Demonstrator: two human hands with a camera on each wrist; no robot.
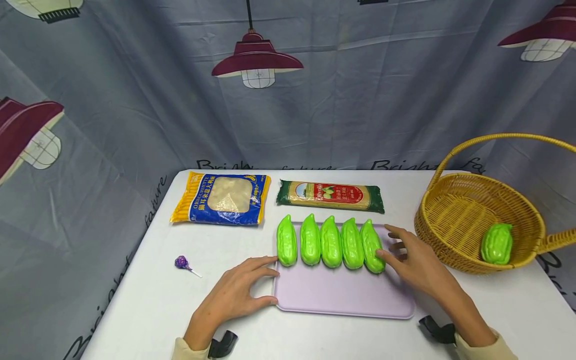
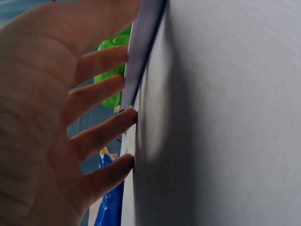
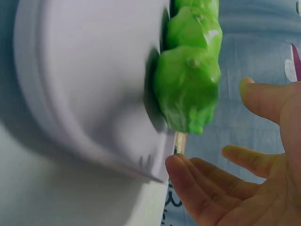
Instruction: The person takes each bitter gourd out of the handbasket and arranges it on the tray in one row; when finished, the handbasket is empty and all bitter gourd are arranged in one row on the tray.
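Observation:
Several green bitter melons [image 1: 330, 242] lie side by side across the back half of a pale purple tray [image 1: 342, 297]. My left hand [image 1: 236, 290] is at the tray's left edge, fingers spread, with thumb and fingertips right at the rim. In the left wrist view, the fingers [image 2: 101, 92] extend toward the tray's side wall [image 2: 141, 42]. On the other side, my right hand [image 1: 416, 262] hovers by the rightmost bitter melon [image 1: 371, 246], thumb and fingers apart. The right wrist view has a gap between that hand [image 3: 244, 183] and the nearest bitter melon [image 3: 186, 87].
A wicker basket [image 1: 432, 240] with a tall handle stands at the right, one green bitter melon [image 1: 497, 244] inside. Behind the tray lie a blue-and-yellow pasta bag [image 1: 229, 195] and a green spaghetti packet [image 1: 330, 195]. A purple lollipop [image 1: 182, 262] lies at the left.

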